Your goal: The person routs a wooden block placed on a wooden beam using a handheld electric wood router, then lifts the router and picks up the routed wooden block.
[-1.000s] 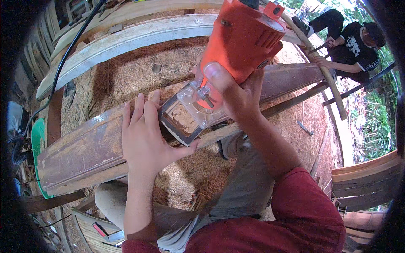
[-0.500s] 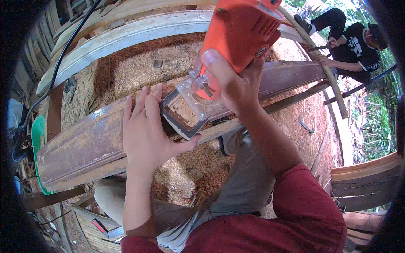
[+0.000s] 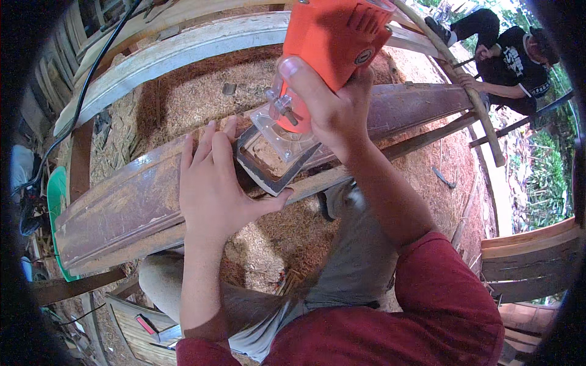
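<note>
My right hand (image 3: 339, 107) is wrapped around an orange trim router (image 3: 336, 43) with a clear plastic base. The base rests over a rectangular, dark-edged template frame (image 3: 264, 178) lying across a long brown board (image 3: 134, 189). Inside the frame, a pale, rough recess shows in the wood. My left hand (image 3: 213, 189) holds the frame's left side between thumb and fingers, the thumb at its near corner and the spread fingertips on the board. My right hand and the tool's body hide the cutter and part of the frame.
A whitish plank (image 3: 177, 55) runs beyond the board, above wood shavings. A black cable (image 3: 91, 79) hangs at the left, near a green curved object (image 3: 57, 207). At the far right a person (image 3: 506, 67) in black sits by a wooden pole (image 3: 482, 116).
The router and my right hand have shifted a little to the left over the frame. My left hand keeps its place at the frame's side.
</note>
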Motion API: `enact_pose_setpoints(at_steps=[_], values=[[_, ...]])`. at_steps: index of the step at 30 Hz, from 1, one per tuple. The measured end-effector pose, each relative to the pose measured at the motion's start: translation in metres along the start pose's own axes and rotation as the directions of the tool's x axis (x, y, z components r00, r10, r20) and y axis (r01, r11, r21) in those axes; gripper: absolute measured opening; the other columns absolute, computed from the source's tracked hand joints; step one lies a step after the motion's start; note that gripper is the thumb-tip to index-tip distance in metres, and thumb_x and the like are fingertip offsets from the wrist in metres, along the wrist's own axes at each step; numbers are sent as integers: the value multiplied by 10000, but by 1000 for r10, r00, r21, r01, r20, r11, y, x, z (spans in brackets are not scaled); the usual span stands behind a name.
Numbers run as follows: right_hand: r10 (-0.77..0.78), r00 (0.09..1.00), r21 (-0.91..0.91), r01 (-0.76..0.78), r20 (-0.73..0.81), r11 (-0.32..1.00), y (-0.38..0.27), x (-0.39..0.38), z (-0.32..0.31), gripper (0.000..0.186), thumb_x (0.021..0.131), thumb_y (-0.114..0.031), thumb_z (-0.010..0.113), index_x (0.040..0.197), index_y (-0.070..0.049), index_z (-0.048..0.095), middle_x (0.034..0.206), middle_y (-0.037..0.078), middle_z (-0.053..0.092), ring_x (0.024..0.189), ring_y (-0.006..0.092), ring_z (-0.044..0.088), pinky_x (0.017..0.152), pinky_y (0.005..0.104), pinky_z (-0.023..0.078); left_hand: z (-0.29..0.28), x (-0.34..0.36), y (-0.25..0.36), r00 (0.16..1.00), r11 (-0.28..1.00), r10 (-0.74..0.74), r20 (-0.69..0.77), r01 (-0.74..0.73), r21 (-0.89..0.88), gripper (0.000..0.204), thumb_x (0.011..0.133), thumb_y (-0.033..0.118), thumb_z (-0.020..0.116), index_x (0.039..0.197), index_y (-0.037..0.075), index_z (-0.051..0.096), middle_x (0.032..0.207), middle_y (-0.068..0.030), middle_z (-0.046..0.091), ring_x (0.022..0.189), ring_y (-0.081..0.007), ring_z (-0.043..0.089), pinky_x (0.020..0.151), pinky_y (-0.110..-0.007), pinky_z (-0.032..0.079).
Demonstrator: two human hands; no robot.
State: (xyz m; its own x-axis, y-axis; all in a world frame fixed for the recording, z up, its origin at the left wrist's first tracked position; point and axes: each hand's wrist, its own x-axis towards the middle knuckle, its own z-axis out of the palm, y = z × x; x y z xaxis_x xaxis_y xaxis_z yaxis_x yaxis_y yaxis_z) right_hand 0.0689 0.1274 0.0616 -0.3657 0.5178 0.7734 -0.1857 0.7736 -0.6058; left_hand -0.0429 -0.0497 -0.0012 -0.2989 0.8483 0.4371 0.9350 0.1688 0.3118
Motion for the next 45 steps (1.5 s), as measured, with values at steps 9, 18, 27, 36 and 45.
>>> enact_pose_setpoints(at_steps=[9, 18, 27, 36, 45], values=[[90, 995, 63, -92, 30, 994, 4, 1, 6, 299, 855, -227, 881, 1078, -64, 768, 941, 41, 799, 838, 177, 773, 795, 344, 608, 3, 1, -1, 1000, 1000, 18, -7, -17, 13, 1292, 579, 718, 900, 1525, -48, 469, 1399, -243, 670, 1404, -416, 581, 1252, -593, 329], [87, 995, 96, -91, 41, 991, 3, 3, 14, 348, 832, -276, 888, 1078, -61, 769, 886, 65, 790, 803, 200, 776, 787, 359, 612, 2, 0, -3, 1000, 1000, 9, 11, -8, -27, 1325, 584, 686, 914, 1559, -59, 413, 1479, -222, 622, 1392, -387, 584, 1242, -581, 342], [71, 996, 124, -77, 57, 989, -1, 2, 14, 315, 847, -254, 881, 1060, -51, 770, 896, 51, 790, 804, 166, 762, 777, 342, 606, 7, -2, -6, 1000, 999, 16, -12, -17, -29, 1326, 589, 687, 909, 1548, -81, 410, 1466, -249, 625, 1392, -392, 589, 1260, -564, 323], [129, 991, 249, -129, 16, 960, -8, 1, 9, 190, 884, -123, 858, 1031, -47, 766, 859, -20, 768, 771, 81, 709, 711, 284, 575, 4, -3, -6, 999, 999, 22, -39, -23, -23, 1318, 586, 668, 922, 1540, -86, 414, 1426, -288, 637, 1398, -411, 587, 1267, -560, 320], [52, 999, 200, -54, 15, 978, 5, 2, 9, 232, 865, -158, 870, 1034, -44, 757, 876, 11, 771, 788, 106, 730, 739, 305, 586, 2, -1, -4, 1000, 999, 0, -5, 0, -47, 1277, 588, 664, 926, 1531, -45, 437, 1459, -271, 617, 1395, -399, 585, 1258, -565, 327]])
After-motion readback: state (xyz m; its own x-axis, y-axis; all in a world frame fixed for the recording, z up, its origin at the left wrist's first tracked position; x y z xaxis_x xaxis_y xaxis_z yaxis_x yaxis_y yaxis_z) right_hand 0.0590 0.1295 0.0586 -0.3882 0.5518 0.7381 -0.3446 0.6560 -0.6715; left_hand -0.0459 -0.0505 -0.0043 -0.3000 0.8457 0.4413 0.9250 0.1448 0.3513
